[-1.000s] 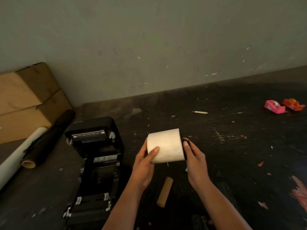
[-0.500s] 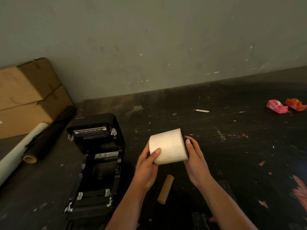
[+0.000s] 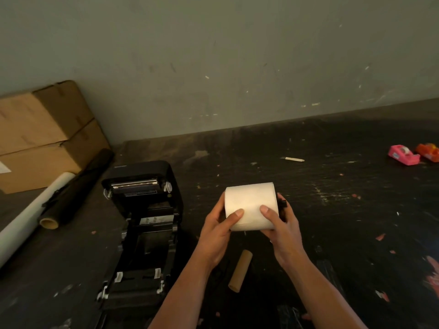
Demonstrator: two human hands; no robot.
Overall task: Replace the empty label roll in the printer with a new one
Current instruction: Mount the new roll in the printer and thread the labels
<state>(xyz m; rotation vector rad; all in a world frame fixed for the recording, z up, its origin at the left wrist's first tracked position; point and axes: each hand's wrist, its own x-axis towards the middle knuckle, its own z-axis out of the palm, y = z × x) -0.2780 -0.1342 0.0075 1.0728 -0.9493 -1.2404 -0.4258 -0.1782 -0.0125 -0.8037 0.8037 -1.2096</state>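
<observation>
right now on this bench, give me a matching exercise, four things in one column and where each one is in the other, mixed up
Things:
1. white label roll
2. empty cardboard core
3. printer
4. pink tape dispenser

Places:
A. far right of the bench, next to an orange one
B. held up in both hands
C. lying on the bench between the forearms
D. lid open, to the left of the hands

Pairs: 1-B, 2-C, 3-D, 4-A

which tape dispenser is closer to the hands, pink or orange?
The pink tape dispenser. It sits on the hands' side of the orange tape dispenser, which lies beyond it at the picture's right edge.
</observation>
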